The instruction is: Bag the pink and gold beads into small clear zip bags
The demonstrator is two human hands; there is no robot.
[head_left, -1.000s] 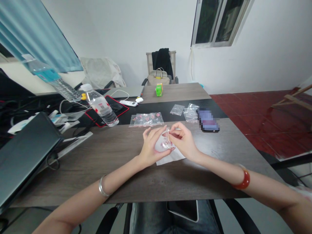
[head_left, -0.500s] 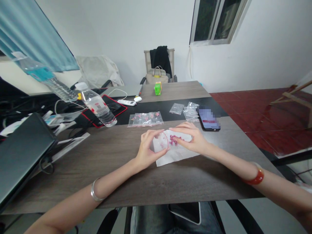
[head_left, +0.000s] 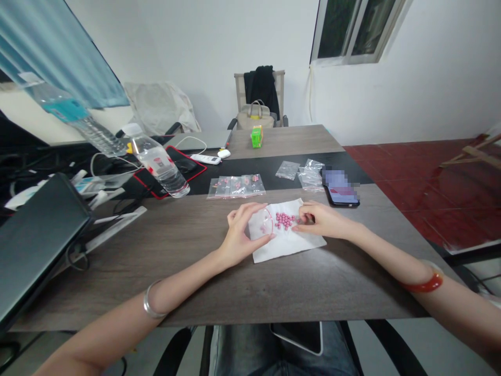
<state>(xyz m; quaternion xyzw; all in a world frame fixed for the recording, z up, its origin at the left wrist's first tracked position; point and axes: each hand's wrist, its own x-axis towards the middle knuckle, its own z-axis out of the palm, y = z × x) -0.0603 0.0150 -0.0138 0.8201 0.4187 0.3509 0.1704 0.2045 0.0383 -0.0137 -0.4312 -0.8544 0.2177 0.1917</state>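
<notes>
Several small pink beads point(head_left: 285, 220) lie in a cluster on a white paper sheet point(head_left: 289, 248) on the wooden table. My left hand point(head_left: 245, 230) holds a small clear bag point(head_left: 266, 222) with a red-edged opening between thumb and fingers, its mouth facing the beads. A few pink beads show faintly inside it. At the right edge of the cluster, my right hand point(head_left: 319, 219) has its fingers curled and its thumb near the beads; anything between its fingertips is too small to tell.
Filled bead bags point(head_left: 236, 187) lie behind the paper, with clear bags point(head_left: 312, 176) and a phone point(head_left: 341, 188) to their right. At left are a water bottle point(head_left: 158, 162) and a dark laptop point(head_left: 43, 245). A green box point(head_left: 257, 137) stands farther back.
My right hand has drawn back to the right from over the beads, and its fingers have curled, uncovering more of the cluster. My left hand still holds the bag.
</notes>
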